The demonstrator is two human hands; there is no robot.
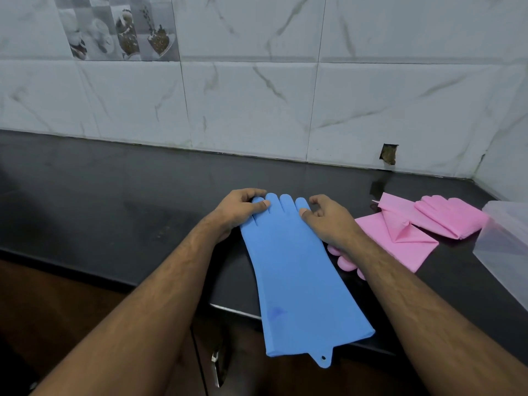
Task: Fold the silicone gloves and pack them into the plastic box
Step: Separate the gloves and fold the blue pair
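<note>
**Both hands pinch the blue glove's fingertips**

The left hand (238,208) and right hand (328,220) each pinch a fingertip corner of the one blue glove (297,270), whose cuff overhangs the counter (114,195) edge. Right of the fingers lie two pink gloves (411,227), then one plastic box (505,241); leftward the counter lies open.

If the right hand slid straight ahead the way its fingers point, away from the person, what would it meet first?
Probably nothing on the countertop: the right hand rests by the blue glove's fingertips, and only bare counter, then the tiled wall, lies beyond.
</note>
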